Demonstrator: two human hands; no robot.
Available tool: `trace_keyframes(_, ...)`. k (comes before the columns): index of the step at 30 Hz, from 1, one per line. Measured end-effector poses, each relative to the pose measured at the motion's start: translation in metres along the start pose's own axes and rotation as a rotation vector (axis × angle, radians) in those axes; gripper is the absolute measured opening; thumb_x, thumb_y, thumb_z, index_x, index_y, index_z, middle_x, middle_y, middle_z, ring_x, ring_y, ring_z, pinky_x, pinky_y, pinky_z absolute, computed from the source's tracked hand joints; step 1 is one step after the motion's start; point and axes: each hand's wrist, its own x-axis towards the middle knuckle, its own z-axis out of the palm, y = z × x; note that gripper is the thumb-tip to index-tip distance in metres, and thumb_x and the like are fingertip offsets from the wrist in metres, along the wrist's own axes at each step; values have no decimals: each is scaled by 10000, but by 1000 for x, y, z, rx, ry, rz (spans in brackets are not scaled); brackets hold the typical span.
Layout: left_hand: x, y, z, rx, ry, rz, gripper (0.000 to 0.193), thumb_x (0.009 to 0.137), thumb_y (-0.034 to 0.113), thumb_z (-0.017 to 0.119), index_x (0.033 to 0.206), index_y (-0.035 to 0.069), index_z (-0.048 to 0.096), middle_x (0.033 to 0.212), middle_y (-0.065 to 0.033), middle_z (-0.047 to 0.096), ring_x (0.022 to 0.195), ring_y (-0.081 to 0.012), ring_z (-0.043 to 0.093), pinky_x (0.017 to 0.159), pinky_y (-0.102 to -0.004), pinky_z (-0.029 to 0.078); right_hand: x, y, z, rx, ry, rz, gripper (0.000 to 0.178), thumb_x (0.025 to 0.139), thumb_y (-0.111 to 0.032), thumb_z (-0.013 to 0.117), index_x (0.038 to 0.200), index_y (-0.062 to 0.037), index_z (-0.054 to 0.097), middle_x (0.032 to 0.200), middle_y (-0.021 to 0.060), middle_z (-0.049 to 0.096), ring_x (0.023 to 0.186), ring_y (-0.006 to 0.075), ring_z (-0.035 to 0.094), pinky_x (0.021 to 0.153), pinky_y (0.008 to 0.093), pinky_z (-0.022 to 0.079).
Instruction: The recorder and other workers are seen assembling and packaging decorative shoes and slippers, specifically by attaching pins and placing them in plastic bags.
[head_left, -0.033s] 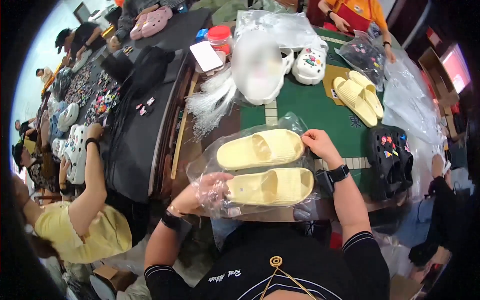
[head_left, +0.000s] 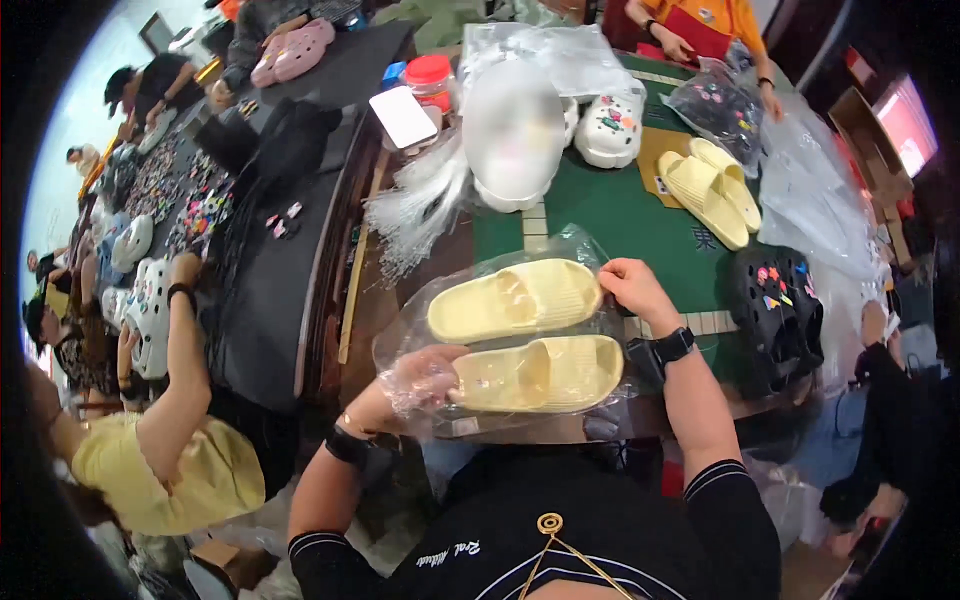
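1. Frame center: yellow slippers [head_left: 555, 293] lie paired inside a clear bag [head_left: 402, 342].
2. Left hand [head_left: 420, 382] closes around the lower slipper [head_left: 548, 374] at its heel, seemingly to steady it.
3. Right hand [head_left: 640, 292] pinches the bag's right edge, apparently to hold it taut.

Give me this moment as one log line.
left hand: touching clear bag | right hand: pinching bag edge | bag: two yellow slippers inside | right side: black clogs
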Motion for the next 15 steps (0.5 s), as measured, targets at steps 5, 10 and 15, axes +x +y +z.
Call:
trace_keyframes(5,52,18,21,689,84,381,450,782,175,743,1174,19,586,1090,-167,621,947,-330,611,821,-408,495,-11,0,-5,-136,-25,2,232,862,-201,633,831,20,698,687,60,678,616,136,612,590,296,493)
trace_keyframes(10,93,19,62,742,156,463,485,698,179,784,1104,-1,590,1032,-196,609,963,-387,570,864,-465,463,-23,9,3,-216,8,9,259,810,-261,654,847,-8,698,764,166,685,694,281,667,640,380,518)
trace_keyframes(15,111,2,82,798,273,473,229,698,112,713,864,10,592,873,-158,588,858,-361,562,758,-474,456,-28,1,7,-217,60,6,225,804,-229,656,848,-12,691,764,162,688,697,292,669,642,376,517)
